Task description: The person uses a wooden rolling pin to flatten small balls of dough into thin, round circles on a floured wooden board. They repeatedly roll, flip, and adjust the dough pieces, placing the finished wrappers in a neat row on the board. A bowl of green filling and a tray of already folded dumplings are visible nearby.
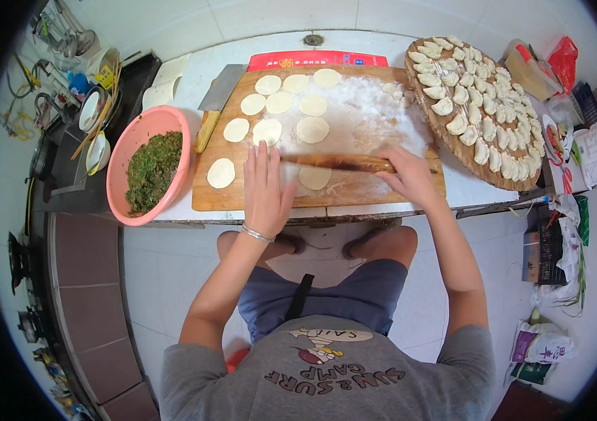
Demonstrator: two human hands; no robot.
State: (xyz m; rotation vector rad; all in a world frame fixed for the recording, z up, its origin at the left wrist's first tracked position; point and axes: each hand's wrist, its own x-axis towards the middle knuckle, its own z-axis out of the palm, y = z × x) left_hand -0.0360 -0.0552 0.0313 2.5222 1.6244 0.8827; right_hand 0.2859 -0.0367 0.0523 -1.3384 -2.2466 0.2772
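My right hand (408, 177) is closed on the right part of a wooden rolling pin (337, 162), which lies crosswise over the wooden board (207, 200). Fingers stretched out, my left hand (266, 186) lies flat at the pin's left end; whether it touches the pin I cannot tell. Beneath and in front of the pin is a round dough wrapper (314, 179), partly covered by it. Several more wrappers (312, 130) are spread on the board's left and middle. Loose flour (375, 116) whitens the right side, where small dough pieces (398, 92) sit at the back.
A pink basin (184, 151) of chopped green filling (152, 172) stands left of the board. A cleaver (222, 88) rests at the board's left edge. At right, a round wooden board (425, 105) carries several rows of dumplings (481, 98). A sink area with bowls (98, 153) lies far left.
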